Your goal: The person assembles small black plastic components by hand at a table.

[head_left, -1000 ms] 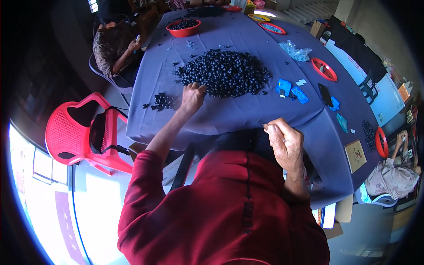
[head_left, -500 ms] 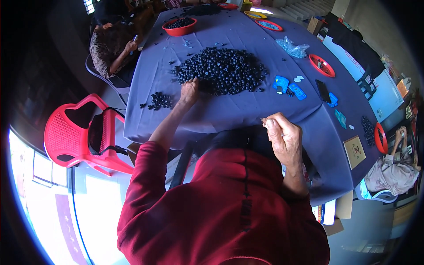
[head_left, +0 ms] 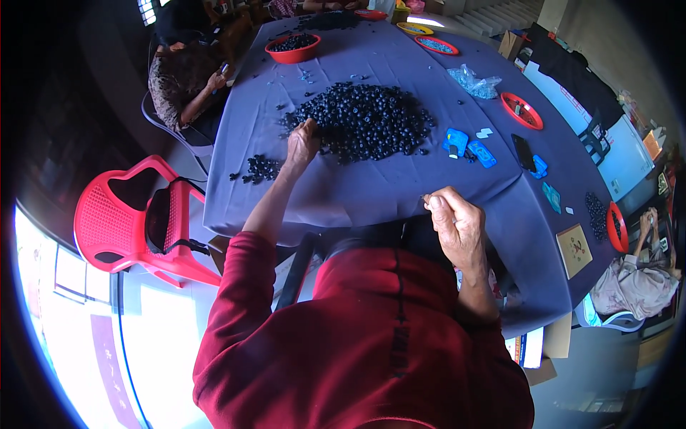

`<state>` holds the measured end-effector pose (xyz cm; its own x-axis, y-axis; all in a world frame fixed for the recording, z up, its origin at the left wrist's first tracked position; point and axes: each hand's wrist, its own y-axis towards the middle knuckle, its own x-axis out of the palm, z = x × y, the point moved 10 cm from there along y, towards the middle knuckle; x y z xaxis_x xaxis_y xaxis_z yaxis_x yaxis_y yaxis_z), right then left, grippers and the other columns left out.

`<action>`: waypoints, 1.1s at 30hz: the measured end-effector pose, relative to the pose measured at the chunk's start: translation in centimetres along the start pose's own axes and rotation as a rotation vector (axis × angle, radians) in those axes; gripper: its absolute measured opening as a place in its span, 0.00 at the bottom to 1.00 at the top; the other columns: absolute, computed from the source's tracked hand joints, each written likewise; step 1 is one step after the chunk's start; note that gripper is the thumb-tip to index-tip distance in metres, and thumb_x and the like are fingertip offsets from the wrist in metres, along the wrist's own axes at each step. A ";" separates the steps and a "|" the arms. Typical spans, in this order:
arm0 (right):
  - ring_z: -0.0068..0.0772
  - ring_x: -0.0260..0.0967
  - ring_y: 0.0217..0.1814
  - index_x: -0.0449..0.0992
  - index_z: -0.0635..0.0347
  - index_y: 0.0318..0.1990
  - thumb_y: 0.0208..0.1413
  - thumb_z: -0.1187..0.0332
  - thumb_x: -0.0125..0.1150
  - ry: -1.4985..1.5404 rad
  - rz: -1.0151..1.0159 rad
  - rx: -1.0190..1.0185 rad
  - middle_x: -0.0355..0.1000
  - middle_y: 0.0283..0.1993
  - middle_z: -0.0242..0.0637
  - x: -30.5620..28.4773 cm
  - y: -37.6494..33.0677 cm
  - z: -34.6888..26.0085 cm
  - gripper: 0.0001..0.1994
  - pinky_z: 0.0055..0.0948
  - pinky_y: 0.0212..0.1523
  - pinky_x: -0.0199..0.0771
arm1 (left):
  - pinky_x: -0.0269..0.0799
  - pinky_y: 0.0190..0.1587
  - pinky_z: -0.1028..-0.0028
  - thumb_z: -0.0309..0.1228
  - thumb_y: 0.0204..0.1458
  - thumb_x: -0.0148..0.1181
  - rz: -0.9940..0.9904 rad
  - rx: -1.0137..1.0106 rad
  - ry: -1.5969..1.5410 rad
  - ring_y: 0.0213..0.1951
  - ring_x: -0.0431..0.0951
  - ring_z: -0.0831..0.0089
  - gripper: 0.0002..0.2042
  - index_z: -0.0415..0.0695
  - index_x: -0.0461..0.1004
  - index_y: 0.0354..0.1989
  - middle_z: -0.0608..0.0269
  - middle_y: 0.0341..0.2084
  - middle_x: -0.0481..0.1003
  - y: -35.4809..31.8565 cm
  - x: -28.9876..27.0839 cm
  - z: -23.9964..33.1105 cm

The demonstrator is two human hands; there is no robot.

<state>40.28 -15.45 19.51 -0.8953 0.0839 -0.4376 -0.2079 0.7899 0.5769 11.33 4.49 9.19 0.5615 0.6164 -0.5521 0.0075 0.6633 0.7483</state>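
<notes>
A big heap of small dark round pieces (head_left: 368, 120) lies on the purple tablecloth (head_left: 371, 186). My left hand (head_left: 302, 141) reaches out to the heap's left edge, fingers curled into the pieces. A small separate pile of the same dark pieces (head_left: 261, 169) sits to its left, near the table edge. My right hand (head_left: 451, 223) rests at the near table edge, fingers pinched on something small and dark at its tip. My red sleeves fill the lower view.
A red plastic chair (head_left: 136, 222) stands at the left with a dark bag on it. Red bowls (head_left: 293, 48) and plates (head_left: 522, 111) dot the table, plus blue objects (head_left: 468, 146) and a phone (head_left: 523, 151). Other people sit at the far left and lower right.
My left hand has pushed forward from the cloth into the edge of the big heap. My right hand has stayed near the table's front edge.
</notes>
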 end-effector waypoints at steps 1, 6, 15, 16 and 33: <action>0.14 0.56 0.16 0.70 0.67 0.29 0.58 0.65 0.49 -0.008 0.002 -0.007 0.63 0.17 0.29 0.0 0.0 -0.1 0.13 0.18 0.18 0.56 | 0.67 0.29 0.59 0.21 0.38 0.53 0.001 -0.001 0.001 0.29 0.72 0.50 0.06 0.40 0.66 0.26 0.48 0.22 0.71 0.2 -0.1 0.1; 0.14 0.55 0.16 0.70 0.67 0.29 0.59 0.64 0.49 -0.003 0.004 -0.003 0.62 0.16 0.29 0.1 0.0 0.5 0.13 0.18 0.18 0.56 | 0.69 0.27 0.68 0.21 0.40 0.55 0.058 -0.392 -0.406 0.24 0.76 0.63 0.07 0.39 0.69 0.30 0.52 0.21 0.75 0.2 -0.5 -4.1; 0.15 0.57 0.16 0.71 0.67 0.29 0.59 0.64 0.48 -0.013 -0.006 -0.021 0.66 0.20 0.31 0.6 0.0 0.5 0.14 0.18 0.19 0.57 | 0.66 0.30 0.82 0.24 0.51 0.47 -0.117 -0.428 -0.940 0.26 0.70 0.81 0.09 0.40 0.69 0.40 0.64 0.25 0.73 -3.1 -2.5 0.0; 0.15 0.57 0.16 0.71 0.67 0.30 0.59 0.63 0.48 -0.014 -0.021 -0.004 0.67 0.20 0.32 0.6 0.0 0.6 0.14 0.18 0.19 0.57 | 0.66 0.29 0.82 0.25 0.49 0.49 -0.118 -0.470 -0.972 0.25 0.70 0.81 0.09 0.40 0.69 0.39 0.64 0.24 0.73 -3.9 -2.8 0.4; 0.16 0.59 0.17 0.70 0.66 0.29 0.59 0.65 0.49 -0.011 -0.134 -0.055 0.67 0.20 0.32 2.8 -0.4 -0.1 0.12 0.19 0.19 0.59 | 0.66 0.36 0.57 0.20 0.43 0.45 0.356 -0.598 -0.011 0.31 0.72 0.48 0.07 0.40 0.64 0.32 0.47 0.26 0.72 -7.0 -2.9 -3.8</action>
<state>37.82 -15.64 18.12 -0.8538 -0.0137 -0.5205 -0.3473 0.7597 0.5497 6.45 -0.35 4.15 0.4535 0.8375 -0.3049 -0.6336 0.5435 0.5505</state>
